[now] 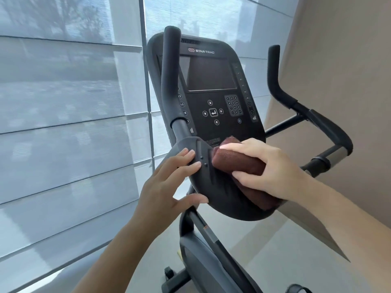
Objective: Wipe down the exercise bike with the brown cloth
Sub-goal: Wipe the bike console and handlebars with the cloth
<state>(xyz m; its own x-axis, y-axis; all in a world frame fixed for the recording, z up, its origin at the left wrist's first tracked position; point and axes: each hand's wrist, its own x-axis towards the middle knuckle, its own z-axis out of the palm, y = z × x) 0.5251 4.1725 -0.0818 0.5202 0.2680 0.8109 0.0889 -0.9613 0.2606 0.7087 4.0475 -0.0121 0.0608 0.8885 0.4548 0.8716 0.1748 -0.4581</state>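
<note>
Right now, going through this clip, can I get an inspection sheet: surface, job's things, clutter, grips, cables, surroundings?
surface: tray of the exercise bike, dark plastic, partly under the cloth
job's things: brown cloth, folded, lying on the tray just below the console, whose screen is dark
clutter: nothing seen
grips: left grip rests straight-fingered on the tray's left edge, thumb under the rim; right grip holds the cloth against the tray
cables: nothing seen
surroundings: blinds to the left, beige wall to the right, pale floor
</note>
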